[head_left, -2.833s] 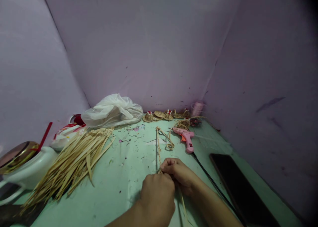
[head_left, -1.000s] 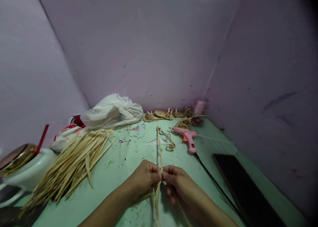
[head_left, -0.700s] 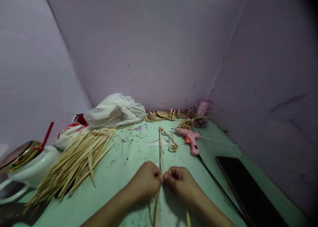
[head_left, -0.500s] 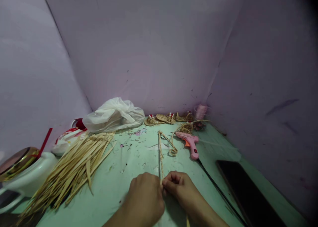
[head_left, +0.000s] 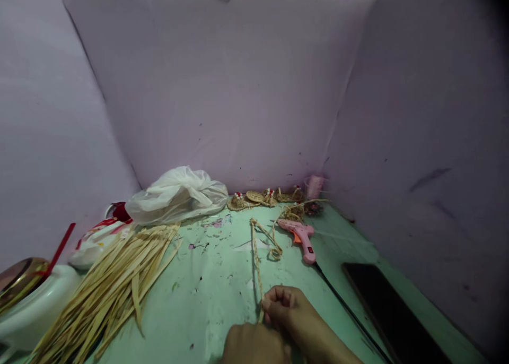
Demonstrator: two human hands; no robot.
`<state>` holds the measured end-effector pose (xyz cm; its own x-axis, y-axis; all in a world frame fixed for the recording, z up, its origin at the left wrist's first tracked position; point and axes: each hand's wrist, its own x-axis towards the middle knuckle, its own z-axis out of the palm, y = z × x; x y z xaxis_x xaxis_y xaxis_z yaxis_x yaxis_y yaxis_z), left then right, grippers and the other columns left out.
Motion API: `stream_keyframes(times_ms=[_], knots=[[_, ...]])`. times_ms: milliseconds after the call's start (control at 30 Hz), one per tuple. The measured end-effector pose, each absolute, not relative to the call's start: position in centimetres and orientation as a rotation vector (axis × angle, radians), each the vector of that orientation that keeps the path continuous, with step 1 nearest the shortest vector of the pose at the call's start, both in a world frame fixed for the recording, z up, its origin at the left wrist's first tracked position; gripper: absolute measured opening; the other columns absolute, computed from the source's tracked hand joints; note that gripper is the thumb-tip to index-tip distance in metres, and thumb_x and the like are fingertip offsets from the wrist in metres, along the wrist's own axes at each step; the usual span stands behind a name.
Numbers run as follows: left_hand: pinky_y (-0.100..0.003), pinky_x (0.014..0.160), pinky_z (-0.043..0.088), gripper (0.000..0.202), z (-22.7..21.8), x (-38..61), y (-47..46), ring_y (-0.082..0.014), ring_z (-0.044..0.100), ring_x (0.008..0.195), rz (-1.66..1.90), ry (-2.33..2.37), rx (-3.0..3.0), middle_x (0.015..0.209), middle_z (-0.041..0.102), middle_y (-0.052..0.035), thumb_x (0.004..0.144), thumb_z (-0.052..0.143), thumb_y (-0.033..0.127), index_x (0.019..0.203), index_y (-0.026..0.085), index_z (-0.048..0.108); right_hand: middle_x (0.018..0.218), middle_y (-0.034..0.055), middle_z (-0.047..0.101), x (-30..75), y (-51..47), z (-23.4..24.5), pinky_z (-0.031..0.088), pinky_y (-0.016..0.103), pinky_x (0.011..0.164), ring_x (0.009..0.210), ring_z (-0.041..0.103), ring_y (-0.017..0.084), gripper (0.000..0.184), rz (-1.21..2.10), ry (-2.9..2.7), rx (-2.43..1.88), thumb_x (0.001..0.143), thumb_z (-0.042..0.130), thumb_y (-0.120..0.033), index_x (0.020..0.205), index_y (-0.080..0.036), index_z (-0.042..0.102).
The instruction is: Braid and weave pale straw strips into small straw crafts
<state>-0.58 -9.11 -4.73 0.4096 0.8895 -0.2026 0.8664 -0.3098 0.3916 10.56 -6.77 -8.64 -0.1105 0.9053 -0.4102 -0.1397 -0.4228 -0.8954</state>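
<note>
A thin braided straw cord (head_left: 256, 263) runs up the middle of the green tabletop, folds over at its far end and curls into a small loop. My right hand (head_left: 288, 311) pinches the cord between thumb and fingertips near its close end. Just below, at the bottom edge, my left hand (head_left: 254, 345) is closed in a fist with its back toward me. The near end of the cord runs down into it; the fingers themselves are hidden. To the right of the cord lies a pink glue gun (head_left: 300, 237) with a black cable.
Loose straw strips (head_left: 115, 289) are spread on the left, beside a white pot (head_left: 43, 305). Behind them sits a white plastic bag (head_left: 178, 197). Small woven straw hats (head_left: 256, 197) line the back wall near a pink spool (head_left: 314, 186). A dark phone (head_left: 392, 311) lies at right.
My left hand has slid down toward me along the cord, baring a short stretch below my right hand. My right hand keeps its pinch. The camera has tilted up a little.
</note>
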Motion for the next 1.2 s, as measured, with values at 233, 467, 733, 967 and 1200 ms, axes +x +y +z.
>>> stream_keyframes(times_ms=[233,467,733,967,1200], knots=[[-0.021,0.036,0.029,0.024,-2.8,-2.0,-5.2,-0.0099,0.042,0.033,0.339,1.382,1.375,0.048,0.050,-0.0017,0.073,0.038,0.025,0.066,0.012,0.056,0.046,-0.0030,0.050,11.3,-6.9,-7.6,0.025,0.019,0.044,0.040,0.039,0.004,0.029,1.800,-0.886,-1.181,0.051,0.071,-0.033,0.054,-0.013,0.051],[-0.017,0.033,0.037,0.019,-6.5,-1.8,-4.8,-0.0076,0.047,0.036,0.360,0.986,0.844,0.052,0.055,-0.0052,0.059,0.057,0.027,0.059,0.008,0.054,0.046,-0.0009,0.054,11.2,-6.9,-7.8,0.029,0.020,0.046,0.042,0.048,0.008,0.028,1.789,-0.902,-1.096,0.049,0.071,-0.031,0.058,-0.012,0.053],[-0.018,0.031,0.011,0.008,-6.3,-1.4,-5.4,-0.0040,0.024,0.026,0.481,1.343,1.236,0.031,0.034,0.0064,0.051,0.053,0.021,0.048,0.013,0.051,0.046,-0.0033,0.052,11.9,-6.4,-8.9,0.026,0.019,0.045,0.043,0.039,0.006,0.017,1.548,-1.239,-1.275,0.052,0.063,-0.025,0.057,-0.013,0.052],[-0.022,0.040,0.011,0.010,-7.5,-0.6,-5.3,-0.0041,0.020,0.036,0.542,1.334,1.419,0.032,0.027,0.0067,0.049,0.043,0.015,0.040,0.014,0.045,0.056,0.0024,0.060,12.3,-7.1,-8.0,0.026,0.019,0.046,0.052,0.046,0.010,0.014,1.001,-1.771,-1.555,0.063,0.052,-0.017,0.065,-0.012,0.064],[-0.022,0.042,0.011,0.012,-7.4,-0.6,-5.2,-0.0052,0.019,0.040,0.515,1.381,1.435,0.037,0.022,0.0062,0.048,0.038,0.015,0.037,0.017,0.034,0.064,0.0101,0.065,11.4,-9.0,-6.3,0.025,0.024,0.048,0.054,0.054,0.015,0.021,0.594,-1.795,-1.940,0.069,0.046,-0.021,0.062,-0.016,0.065]])
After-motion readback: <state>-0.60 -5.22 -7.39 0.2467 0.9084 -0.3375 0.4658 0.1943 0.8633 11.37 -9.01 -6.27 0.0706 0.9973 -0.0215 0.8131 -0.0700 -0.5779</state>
